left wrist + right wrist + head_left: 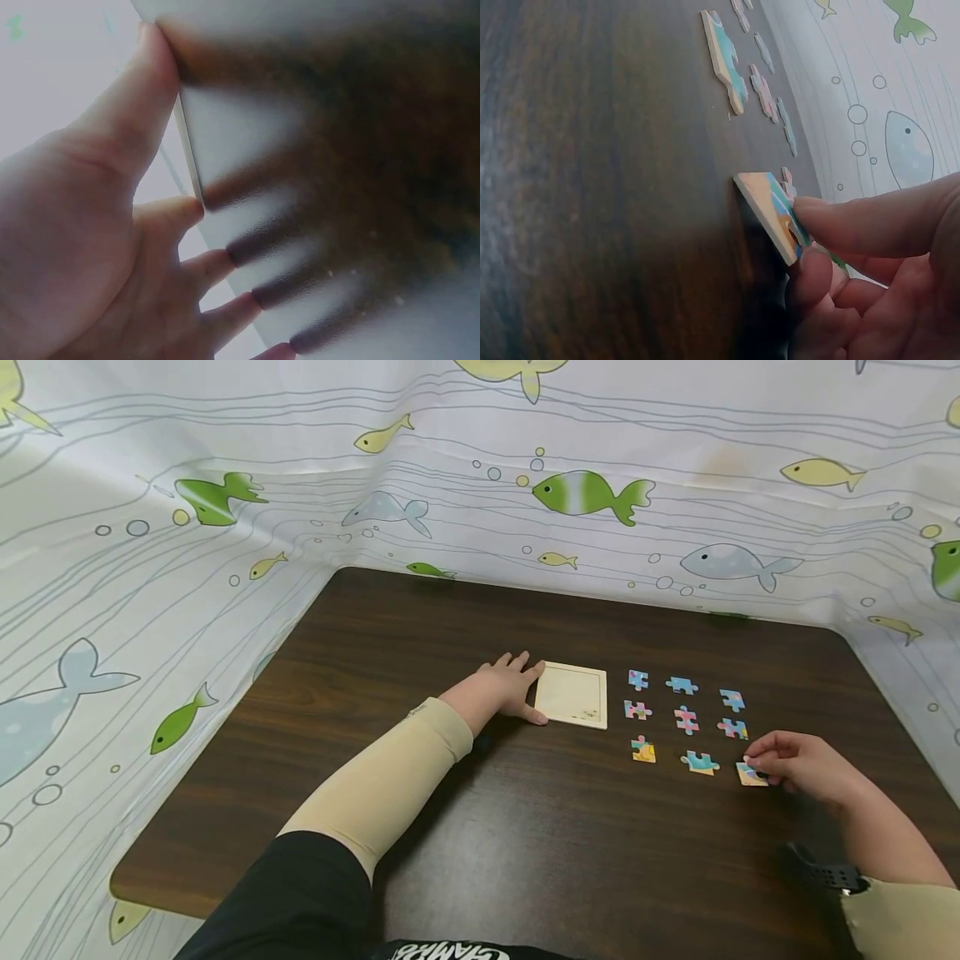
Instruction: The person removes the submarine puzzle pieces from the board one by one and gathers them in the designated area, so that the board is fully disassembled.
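My left hand [512,687] lies with spread fingers at the left edge of a pale square puzzle tray [572,695], thumb and index finger touching its frame. In the left wrist view the fingertips rest on the dark tabletop along that edge. Between thumb and fingers, my right hand [806,766] pinches a corner puzzle piece [769,206] with a straight sand-coloured edge and some blue and brown. That piece is tilted slightly up from the table in the right wrist view. Next to it sits a teal-and-sand piece [701,763], and left of that a yellow-orange piece [643,750].
Above these lie two more rows of loose pieces, among them a pink piece [686,720] and a blue piece [682,686]. The dark wooden table [525,843] is bordered by a white fish-print curtain [465,468]. A black strap [825,870] is by the right wrist.
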